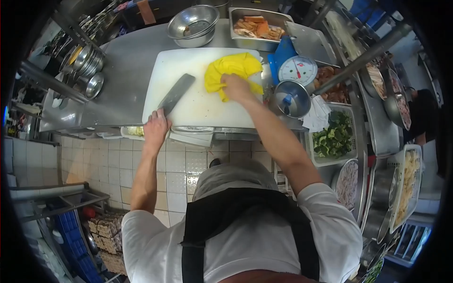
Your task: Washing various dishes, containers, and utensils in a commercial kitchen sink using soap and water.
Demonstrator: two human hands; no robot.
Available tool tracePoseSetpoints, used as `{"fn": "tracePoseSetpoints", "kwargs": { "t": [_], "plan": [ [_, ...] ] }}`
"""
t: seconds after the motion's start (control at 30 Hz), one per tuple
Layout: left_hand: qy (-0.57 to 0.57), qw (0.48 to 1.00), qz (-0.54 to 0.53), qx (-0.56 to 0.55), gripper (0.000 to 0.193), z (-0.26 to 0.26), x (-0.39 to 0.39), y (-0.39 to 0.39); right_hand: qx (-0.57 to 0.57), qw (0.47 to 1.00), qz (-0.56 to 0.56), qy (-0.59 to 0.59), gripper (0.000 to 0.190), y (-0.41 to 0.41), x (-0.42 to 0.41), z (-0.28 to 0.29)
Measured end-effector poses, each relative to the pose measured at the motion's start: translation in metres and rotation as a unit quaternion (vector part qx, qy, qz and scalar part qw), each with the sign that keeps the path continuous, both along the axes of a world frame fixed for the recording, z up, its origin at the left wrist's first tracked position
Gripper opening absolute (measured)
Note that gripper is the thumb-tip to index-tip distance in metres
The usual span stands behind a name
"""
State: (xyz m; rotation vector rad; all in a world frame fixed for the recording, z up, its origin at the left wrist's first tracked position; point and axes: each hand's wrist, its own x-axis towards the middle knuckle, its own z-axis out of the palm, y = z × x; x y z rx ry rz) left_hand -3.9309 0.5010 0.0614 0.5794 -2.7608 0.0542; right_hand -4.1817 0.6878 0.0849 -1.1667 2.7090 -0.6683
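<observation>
A white cutting board point(198, 109) lies on the steel worktop in front of me. My left hand point(158, 124) is at its lower left edge, closed around the handle end of a cleaver point(178, 92), whose broad blade lies over the board and points up and to the right. The handle itself is hidden by my fingers. On the right half of the board is a crumpled yellow cloth point(231, 67). My right hand point(235, 86) grips the cloth's lower part, with the fingers bunched on it. Small dark specks dot the board.
Behind the board stand steel bowls point(194, 24) and a deep pan of meat point(260, 40). To the right are a dial scale point(298, 70), a steel pot point(292, 99) and a basket of leafy greens point(332, 136). Metal posts cross both sides. A person point(423, 113) stands at far right.
</observation>
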Motion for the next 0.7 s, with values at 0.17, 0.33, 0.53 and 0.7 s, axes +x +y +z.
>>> {"fn": "tracePoseSetpoints", "kwargs": {
  "t": [0.17,0.33,0.53,0.7],
  "plan": [
    [-0.012,0.964,0.119,0.239,0.041,0.003,0.029,0.033,-0.347,0.907,-0.070,-0.227,0.020,-0.010,-0.051,0.035],
    [-0.022,0.893,0.116,0.434,0.042,0.008,-0.029,0.133,-0.417,0.837,-0.050,-0.351,0.024,0.000,-0.058,0.119],
    [0.016,0.759,-0.066,0.648,0.046,0.031,-0.108,0.252,-0.547,0.698,0.049,-0.460,0.022,0.019,-0.051,0.128],
    [0.189,0.876,0.118,0.427,0.038,0.015,-0.102,0.169,-0.546,0.676,0.050,-0.494,0.020,0.079,-0.093,0.119]
  ]
}}
